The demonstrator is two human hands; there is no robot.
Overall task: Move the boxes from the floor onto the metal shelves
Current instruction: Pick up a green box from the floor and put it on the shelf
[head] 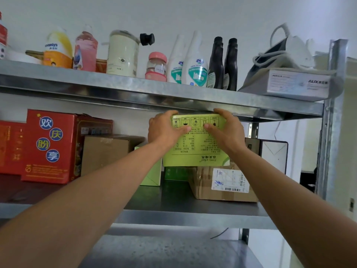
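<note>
Left hand (166, 130) and right hand (226, 132), grips curled on the green box (195, 150) over the steel shelf (170, 199); white wall (193, 14) behind

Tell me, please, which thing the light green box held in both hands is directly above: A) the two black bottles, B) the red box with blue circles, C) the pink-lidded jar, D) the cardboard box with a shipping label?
D: the light green box, gripped by the left hand and the right hand, is right over the labelled cardboard box.
</note>
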